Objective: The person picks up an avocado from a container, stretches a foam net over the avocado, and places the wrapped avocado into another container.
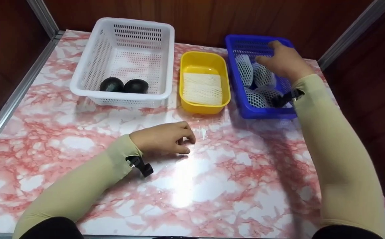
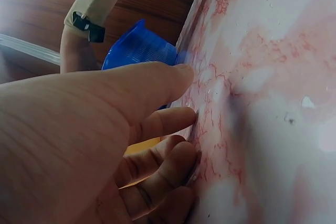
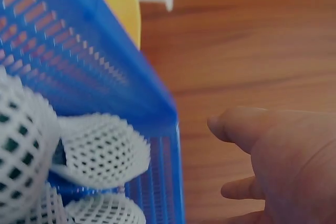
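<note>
My right hand hovers over the far part of a blue plastic basket, thumb and fingers spread and holding nothing. Inside that basket lie several dark rounded fruits in white foam net sleeves. In the right wrist view, bare air separates the hand from the basket rim and the foam nets. My left hand rests low at the middle of the table, fingers loosely bent and nothing in them. Its fingertips are right at the tabletop in the left wrist view.
Between the baskets stands a yellow tub with flat white foam net sleeves in it. At the left is a white perforated basket with two dark, oval fruits near its front wall. A wooden panel rises behind.
</note>
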Action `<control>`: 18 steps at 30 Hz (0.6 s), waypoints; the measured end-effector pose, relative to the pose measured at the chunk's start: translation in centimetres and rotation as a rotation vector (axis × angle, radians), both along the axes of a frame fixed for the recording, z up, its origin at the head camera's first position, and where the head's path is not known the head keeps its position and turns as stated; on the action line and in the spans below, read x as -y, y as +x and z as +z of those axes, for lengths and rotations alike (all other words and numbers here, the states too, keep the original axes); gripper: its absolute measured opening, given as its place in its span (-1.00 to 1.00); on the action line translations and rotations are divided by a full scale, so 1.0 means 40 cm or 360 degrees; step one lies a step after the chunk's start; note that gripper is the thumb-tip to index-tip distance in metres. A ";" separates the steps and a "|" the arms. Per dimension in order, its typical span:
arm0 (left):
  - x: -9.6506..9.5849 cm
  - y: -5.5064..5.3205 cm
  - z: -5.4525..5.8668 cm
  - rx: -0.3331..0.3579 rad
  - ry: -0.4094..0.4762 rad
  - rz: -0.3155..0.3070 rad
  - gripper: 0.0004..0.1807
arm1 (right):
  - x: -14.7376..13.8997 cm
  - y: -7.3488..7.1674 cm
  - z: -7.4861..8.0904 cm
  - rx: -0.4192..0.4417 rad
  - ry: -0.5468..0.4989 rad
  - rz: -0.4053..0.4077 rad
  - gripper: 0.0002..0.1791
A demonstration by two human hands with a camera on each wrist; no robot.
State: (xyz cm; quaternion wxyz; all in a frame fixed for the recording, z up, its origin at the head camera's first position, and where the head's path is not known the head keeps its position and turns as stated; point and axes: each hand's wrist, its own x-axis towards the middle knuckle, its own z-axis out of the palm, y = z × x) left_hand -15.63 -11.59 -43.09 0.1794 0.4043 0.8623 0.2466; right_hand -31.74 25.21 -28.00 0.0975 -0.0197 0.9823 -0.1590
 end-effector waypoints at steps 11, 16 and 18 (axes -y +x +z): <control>0.002 0.001 0.003 -0.0022 -0.0005 -0.0002 -0.65 | 0.114 0.166 -0.045 -0.0418 -0.0310 0.0274 -0.27; 0.002 0.004 0.007 -0.0032 0.0000 -0.0011 -0.64 | 0.162 0.247 -0.094 -0.0743 -0.0463 0.0600 -0.47; 0.001 0.005 0.007 -0.0042 -0.0004 -0.0015 -0.63 | 0.176 0.278 -0.116 -0.0806 -0.0504 0.0736 -0.52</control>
